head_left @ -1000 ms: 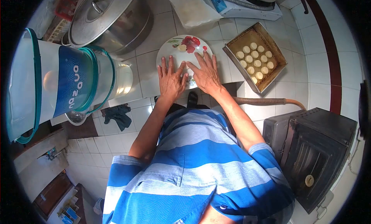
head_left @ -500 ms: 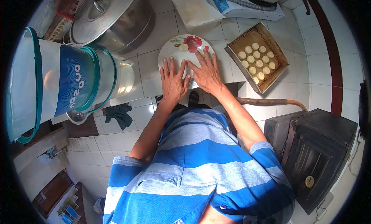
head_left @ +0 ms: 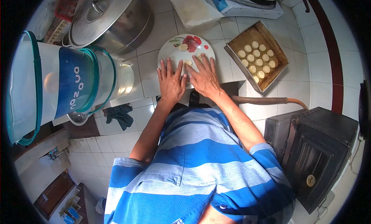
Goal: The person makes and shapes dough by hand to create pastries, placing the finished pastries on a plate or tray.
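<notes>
A white plate (head_left: 166, 54) with a red flower print lies on the tiled counter in front of me. My left hand (head_left: 172, 84) rests palm down over its near left part, fingers stretched out and apart. Over the near right part is my right hand (head_left: 205, 79), also palm down with its fingers spread. Between my fingertips a small pale round dough piece (head_left: 188, 63) shows on the plate. Another dough piece (head_left: 183, 47) sits farther back beside the flower. What lies beneath my palms is hidden.
A square metal baking tin (head_left: 266, 81) to the right holds several pale dough rounds. At left stand a lidded steel pot (head_left: 131, 28) and clear plastic buckets (head_left: 48, 77). A dark oven (head_left: 320, 158) is at lower right, with a hose (head_left: 266, 100) near it.
Both hands have drawn slightly back toward my body. The dough piece between my fingertips has come into view, and more of the flower print shows.
</notes>
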Demonstrator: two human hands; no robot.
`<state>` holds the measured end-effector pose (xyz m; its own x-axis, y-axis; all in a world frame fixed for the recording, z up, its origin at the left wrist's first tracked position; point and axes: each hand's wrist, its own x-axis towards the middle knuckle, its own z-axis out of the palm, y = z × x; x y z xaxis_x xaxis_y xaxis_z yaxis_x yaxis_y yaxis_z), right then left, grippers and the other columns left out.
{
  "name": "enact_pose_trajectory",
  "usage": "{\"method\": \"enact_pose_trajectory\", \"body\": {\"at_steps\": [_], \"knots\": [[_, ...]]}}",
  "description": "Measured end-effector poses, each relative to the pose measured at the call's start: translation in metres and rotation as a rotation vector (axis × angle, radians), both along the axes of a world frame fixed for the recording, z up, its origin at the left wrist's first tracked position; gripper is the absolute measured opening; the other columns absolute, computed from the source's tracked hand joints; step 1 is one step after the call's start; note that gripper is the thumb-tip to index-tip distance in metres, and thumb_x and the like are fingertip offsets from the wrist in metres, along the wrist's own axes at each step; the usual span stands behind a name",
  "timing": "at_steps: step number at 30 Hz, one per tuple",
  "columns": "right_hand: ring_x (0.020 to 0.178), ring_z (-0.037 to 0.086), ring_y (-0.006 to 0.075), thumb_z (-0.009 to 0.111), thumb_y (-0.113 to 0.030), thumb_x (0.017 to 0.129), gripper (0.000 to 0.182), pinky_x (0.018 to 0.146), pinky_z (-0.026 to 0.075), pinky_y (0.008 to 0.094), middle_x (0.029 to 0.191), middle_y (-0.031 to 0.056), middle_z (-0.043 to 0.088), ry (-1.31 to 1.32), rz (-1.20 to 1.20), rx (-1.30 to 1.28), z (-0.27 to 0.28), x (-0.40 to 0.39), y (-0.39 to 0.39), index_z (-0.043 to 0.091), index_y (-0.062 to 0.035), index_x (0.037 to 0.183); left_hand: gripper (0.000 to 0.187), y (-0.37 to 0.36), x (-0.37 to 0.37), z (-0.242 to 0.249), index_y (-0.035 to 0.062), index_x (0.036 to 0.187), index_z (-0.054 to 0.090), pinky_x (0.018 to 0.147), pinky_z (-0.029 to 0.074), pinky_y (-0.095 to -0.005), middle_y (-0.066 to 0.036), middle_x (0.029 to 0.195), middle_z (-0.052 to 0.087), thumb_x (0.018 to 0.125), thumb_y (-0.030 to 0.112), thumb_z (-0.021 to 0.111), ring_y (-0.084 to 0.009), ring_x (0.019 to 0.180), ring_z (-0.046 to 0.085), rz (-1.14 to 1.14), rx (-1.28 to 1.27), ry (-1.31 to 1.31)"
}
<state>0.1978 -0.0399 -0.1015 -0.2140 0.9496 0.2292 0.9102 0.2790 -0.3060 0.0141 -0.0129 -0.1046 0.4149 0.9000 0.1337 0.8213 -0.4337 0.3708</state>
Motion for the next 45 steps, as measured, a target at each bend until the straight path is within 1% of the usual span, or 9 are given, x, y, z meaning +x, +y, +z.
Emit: {"method": "enact_pose_trajectory", "body": {"at_steps": [3, 11, 14, 17, 20, 26, 39, 41, 45], "knots": [[0.149, 0.032, 0.0479, 0.062, -0.029, 0.096, 0.043, 0.122, 0.019, 0.0688, 0.158, 0.0205, 0.042, -0.019, 0.031, 0.013, 0.001, 0.002, -0.004, 0.064, -0.0161, 0.137, 0.056, -0.001, 0.0, 0.001, 0.019, 0.158, 0.046, 0.122, 0.02, -0.0693, -0.029, 0.165, 0.027, 0.106, 0.038, 0.052, -0.0541, 0.155, 0.017, -0.012, -0.001, 0.014], [0.151, 0.029, 0.0477, 0.058, -0.036, 0.099, 0.048, 0.123, 0.015, 0.0686, 0.158, 0.02, 0.042, 0.023, -0.025, 0.024, -0.004, 0.003, -0.012, 0.061, -0.018, 0.144, 0.057, -0.004, 0.004, 0.0, 0.0216, 0.158, 0.044, 0.122, 0.02, -0.0691, -0.03, 0.164, 0.027, 0.104, 0.035, 0.055, -0.0542, 0.154, 0.018, -0.092, -0.002, 0.02], [0.152, 0.028, 0.0471, 0.057, -0.04, 0.101, 0.048, 0.124, 0.014, 0.0687, 0.159, 0.0203, 0.041, -0.032, -0.04, -0.014, -0.003, 0.007, -0.013, 0.061, -0.019, 0.144, 0.057, -0.003, 0.005, -0.001, 0.0226, 0.157, 0.045, 0.122, 0.02, -0.069, -0.03, 0.164, 0.027, 0.103, 0.035, 0.056, -0.0541, 0.154, 0.018, -0.098, -0.004, 0.02], [0.153, 0.028, 0.0469, 0.056, -0.042, 0.101, 0.048, 0.123, 0.014, 0.0692, 0.16, 0.0203, 0.041, -0.076, -0.055, -0.022, 0.0, 0.008, -0.009, 0.06, -0.02, 0.144, 0.057, -0.003, 0.005, -0.003, 0.023, 0.157, 0.045, 0.122, 0.019, -0.0689, -0.03, 0.164, 0.027, 0.103, 0.035, 0.056, -0.0539, 0.154, 0.018, -0.107, 0.008, 0.034], [0.152, 0.028, 0.0471, 0.056, -0.046, 0.101, 0.05, 0.123, 0.015, 0.0692, 0.159, 0.0208, 0.042, -0.01, -0.058, -0.015, -0.002, 0.007, -0.01, 0.06, -0.0204, 0.144, 0.057, -0.003, 0.003, -0.007, 0.0237, 0.158, 0.046, 0.122, 0.019, -0.0689, -0.03, 0.164, 0.027, 0.103, 0.035, 0.056, -0.0536, 0.154, 0.018, -0.113, 0.006, 0.056], [0.153, 0.028, 0.0474, 0.054, -0.051, 0.102, 0.053, 0.123, 0.015, 0.0686, 0.159, 0.0213, 0.042, -0.049, -0.074, 0.008, -0.004, 0.009, -0.006, 0.06, -0.0207, 0.145, 0.057, -0.004, 0.003, -0.006, 0.0236, 0.156, 0.048, 0.123, 0.019, -0.0685, -0.029, 0.164, 0.027, 0.101, 0.034, 0.057, -0.0531, 0.155, 0.017, -0.09, 0.015, 0.042], [0.153, 0.025, 0.0483, 0.051, -0.055, 0.102, 0.056, 0.123, 0.014, 0.0693, 0.16, 0.0224, 0.04, -0.063, -0.075, 0.001, -0.003, 0.012, -0.001, 0.06, -0.0191, 0.145, 0.056, 0.005, 0.003, -0.001, 0.0219, 0.155, 0.049, 0.123, 0.018, -0.0677, -0.029, 0.165, 0.027, 0.101, 0.035, 0.058, -0.0522, 0.155, 0.016, -0.074, 0.015, 0.062], [0.153, 0.026, 0.0482, 0.047, -0.058, 0.104, 0.059, 0.122, 0.016, 0.0697, 0.161, 0.0212, 0.039, -0.101, -0.078, -0.015, -0.002, 0.014, -0.001, 0.061, -0.0197, 0.146, 0.056, 0.007, 0.001, 0.001, 0.0218, 0.155, 0.05, 0.123, 0.018, -0.0672, -0.029, 0.165, 0.027, 0.102, 0.036, 0.058, -0.0521, 0.155, 0.016, -0.07, 0.017, 0.084], [0.153, 0.025, 0.0481, 0.047, -0.059, 0.104, 0.059, 0.122, 0.016, 0.07, 0.162, 0.0212, 0.038, -0.086, -0.063, 0.001, -0.001, 0.016, 0.004, 0.062, -0.0199, 0.145, 0.056, 0.008, 0.002, 0.001, 0.0213, 0.154, 0.052, 0.124, 0.018, -0.0669, -0.029, 0.165, 0.027, 0.101, 0.036, 0.059, -0.0518, 0.156, 0.016, -0.074, 0.047, 0.093]]}}
